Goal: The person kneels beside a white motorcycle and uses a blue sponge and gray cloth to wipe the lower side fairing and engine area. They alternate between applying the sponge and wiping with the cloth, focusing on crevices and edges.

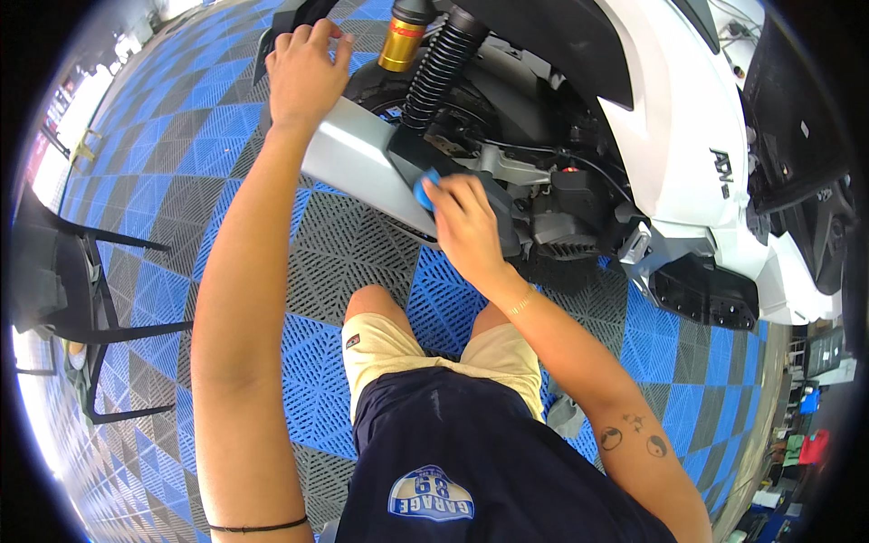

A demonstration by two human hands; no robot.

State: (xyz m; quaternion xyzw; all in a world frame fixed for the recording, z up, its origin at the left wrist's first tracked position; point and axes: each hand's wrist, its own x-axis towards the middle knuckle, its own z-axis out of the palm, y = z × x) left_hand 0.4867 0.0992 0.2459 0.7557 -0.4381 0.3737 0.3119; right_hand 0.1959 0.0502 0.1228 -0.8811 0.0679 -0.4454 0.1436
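My right hand (468, 224) pinches a small round blue pad (426, 190) between thumb and fingers. The pad lies against the silver muffler cover (366, 159) of a white scooter, where the cover meets its black section. My left hand (309, 75) is at the cover's rear end, thumb apart from the fingers, beside a black rear fender part (292, 20). The fingertips' exact contact there is hard to make out. Above the cover rises a black coil-spring shock absorber (441, 71) with a gold reservoir (402, 44). Part of the rear wheel (468, 108) shows behind it.
The white side panel (686, 122) and a black footboard (706, 292) extend to the right. A black chair (88, 285) stands at the left. Blue and grey grid tiles (346, 251) cover the floor. A grey cloth (565, 415) lies by my right side.
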